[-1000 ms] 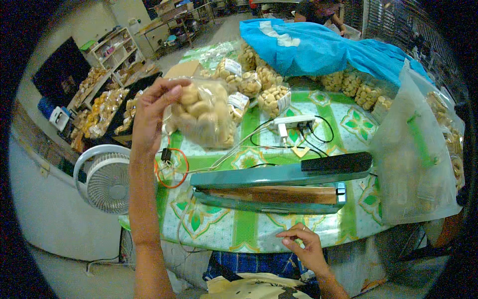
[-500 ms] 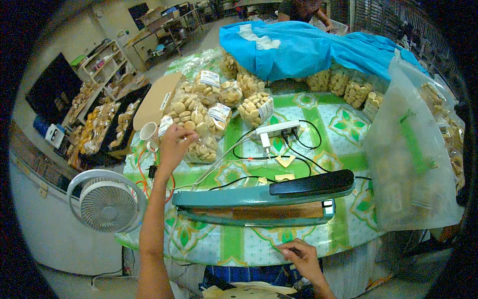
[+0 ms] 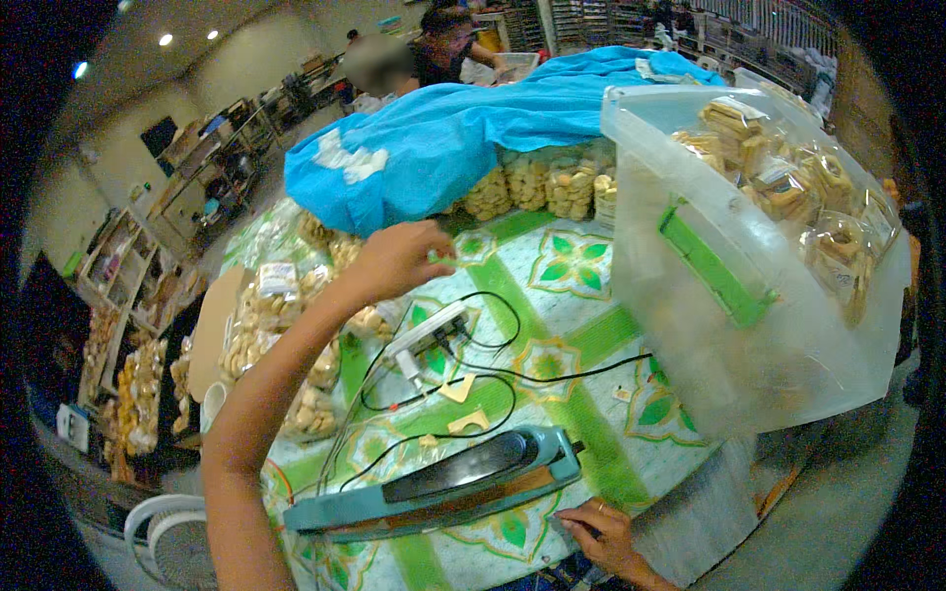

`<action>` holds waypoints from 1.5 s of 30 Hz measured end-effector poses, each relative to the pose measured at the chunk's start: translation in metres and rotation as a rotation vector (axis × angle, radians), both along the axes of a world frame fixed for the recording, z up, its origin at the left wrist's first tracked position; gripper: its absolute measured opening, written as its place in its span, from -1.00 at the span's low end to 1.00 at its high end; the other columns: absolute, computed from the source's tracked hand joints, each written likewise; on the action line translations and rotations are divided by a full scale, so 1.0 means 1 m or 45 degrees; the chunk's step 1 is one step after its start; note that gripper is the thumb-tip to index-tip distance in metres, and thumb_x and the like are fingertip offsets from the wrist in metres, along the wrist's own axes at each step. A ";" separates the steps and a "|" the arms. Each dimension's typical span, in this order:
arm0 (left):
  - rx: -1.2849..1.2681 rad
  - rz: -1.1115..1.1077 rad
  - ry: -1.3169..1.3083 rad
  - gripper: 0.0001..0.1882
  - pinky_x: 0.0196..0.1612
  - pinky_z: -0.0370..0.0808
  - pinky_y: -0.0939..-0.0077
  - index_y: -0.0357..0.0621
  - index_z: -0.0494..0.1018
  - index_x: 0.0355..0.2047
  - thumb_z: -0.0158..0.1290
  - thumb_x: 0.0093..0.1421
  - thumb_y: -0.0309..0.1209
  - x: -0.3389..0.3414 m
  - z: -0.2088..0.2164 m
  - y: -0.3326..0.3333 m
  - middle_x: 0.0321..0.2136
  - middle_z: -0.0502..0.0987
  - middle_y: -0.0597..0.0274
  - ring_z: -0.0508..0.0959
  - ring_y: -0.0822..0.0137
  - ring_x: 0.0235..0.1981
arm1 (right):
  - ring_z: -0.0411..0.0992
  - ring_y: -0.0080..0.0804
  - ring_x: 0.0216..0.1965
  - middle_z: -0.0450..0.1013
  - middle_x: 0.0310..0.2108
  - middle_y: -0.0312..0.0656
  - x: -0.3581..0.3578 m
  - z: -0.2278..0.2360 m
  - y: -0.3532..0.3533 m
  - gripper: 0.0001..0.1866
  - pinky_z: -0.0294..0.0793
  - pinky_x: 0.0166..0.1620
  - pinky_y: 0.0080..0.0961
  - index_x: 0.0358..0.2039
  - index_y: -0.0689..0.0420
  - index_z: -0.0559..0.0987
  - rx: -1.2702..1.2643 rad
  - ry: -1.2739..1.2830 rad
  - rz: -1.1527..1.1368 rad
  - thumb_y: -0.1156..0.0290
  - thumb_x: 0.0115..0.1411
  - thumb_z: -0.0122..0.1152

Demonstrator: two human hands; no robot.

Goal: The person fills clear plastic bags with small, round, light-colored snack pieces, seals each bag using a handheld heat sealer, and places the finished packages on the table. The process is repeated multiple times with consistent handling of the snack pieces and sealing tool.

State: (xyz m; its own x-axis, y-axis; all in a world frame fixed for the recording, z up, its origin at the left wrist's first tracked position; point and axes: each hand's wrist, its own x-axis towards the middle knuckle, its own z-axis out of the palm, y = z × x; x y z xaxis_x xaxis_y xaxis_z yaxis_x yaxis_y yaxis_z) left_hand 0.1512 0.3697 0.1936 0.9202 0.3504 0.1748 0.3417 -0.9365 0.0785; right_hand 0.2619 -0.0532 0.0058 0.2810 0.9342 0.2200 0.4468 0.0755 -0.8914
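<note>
My left hand [image 3: 402, 258] reaches over the far part of the table, its fingers loosely bent and apart with nothing visible in them. Beneath and beside that arm lie clear bags of round cookies [image 3: 281, 295]. Beyond the hand, more bagged cookies [image 3: 567, 182] stand under a blue cloth [image 3: 424, 128]. My right hand [image 3: 606, 537] is at the near edge, thumb and forefinger brought together; whatever they pinch is too small to make out. Just left of it sits a teal bag sealer [image 3: 443, 492] with a black handle.
A white power strip [image 3: 426, 330] with black cables lies mid-table. On the right stands a large translucent bin [image 3: 680, 364] of packed biscuits. A fan [image 3: 182, 542] and a paper cup [image 3: 215, 399] are at the left. Another person [image 3: 443, 49] is behind the cloth.
The view has turned right and risen. My left hand has gone from above the cookie bags to farther out, near the blue cloth. My right hand keeps its place beside the sealer.
</note>
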 end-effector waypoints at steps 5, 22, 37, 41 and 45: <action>0.185 -0.033 0.032 -0.60 -0.16 0.50 0.06 -0.01 0.43 -0.03 0.14 0.09 -0.29 0.144 -0.019 0.051 -0.17 0.51 0.05 0.54 -0.03 -0.14 | 0.50 -0.18 -0.35 0.54 -0.39 -0.14 -0.004 -0.016 0.000 -0.80 0.51 -0.26 -0.29 -0.21 0.10 0.65 0.010 -0.225 0.063 0.41 0.13 0.24; -0.204 -0.236 -0.668 -0.84 -0.32 0.43 0.34 -0.20 0.45 -0.40 -0.09 0.01 -0.63 0.201 0.017 0.075 -0.50 0.48 0.10 0.49 0.20 -0.45 | 0.50 -0.18 -0.32 0.53 -0.35 -0.19 -0.005 -0.023 0.004 -0.81 0.52 -0.24 -0.28 -0.19 0.04 0.66 -0.080 -0.059 0.113 0.34 0.21 0.18; -1.159 -0.750 -1.595 -0.84 -0.05 0.50 0.42 -0.10 0.39 -0.16 -0.09 0.35 -0.34 -0.105 0.169 -0.132 -0.26 0.47 0.27 0.48 0.39 -0.22 | 0.48 -0.44 -0.37 0.56 -0.41 -0.20 -0.021 0.033 0.017 -0.87 0.45 -0.31 -0.52 -0.31 0.17 0.69 -0.009 0.262 0.285 0.50 0.10 0.33; -1.430 -0.832 -1.660 -0.79 -0.04 0.51 0.39 -0.11 0.38 -0.12 -0.09 0.35 -0.29 -0.145 0.133 -0.157 -0.19 0.46 0.22 0.48 0.36 -0.18 | 0.49 -0.48 -0.29 0.55 -0.39 -0.24 -0.059 0.073 0.021 -0.86 0.46 -0.22 -0.57 -0.27 0.16 0.67 0.001 0.381 0.661 0.47 0.13 0.32; -1.564 -0.782 -1.739 -0.74 -0.03 0.51 0.36 -0.13 0.37 -0.08 -0.08 0.35 -0.24 -0.165 0.083 -0.190 -0.13 0.45 0.16 0.49 0.33 -0.14 | 0.39 -0.40 0.06 0.40 0.07 -0.22 -0.096 0.117 0.036 -0.29 0.49 0.02 -0.38 0.21 0.05 0.35 0.085 0.840 0.930 0.48 0.03 0.42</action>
State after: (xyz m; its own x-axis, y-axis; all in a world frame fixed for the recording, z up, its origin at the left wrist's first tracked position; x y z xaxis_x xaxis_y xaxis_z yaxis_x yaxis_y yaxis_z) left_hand -0.0139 0.1796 0.2766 0.4222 0.5545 0.7172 -0.8120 -0.1205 0.5711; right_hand 0.1662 -0.0173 0.1228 -0.2747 0.9184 0.2847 -0.3145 0.1940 -0.9292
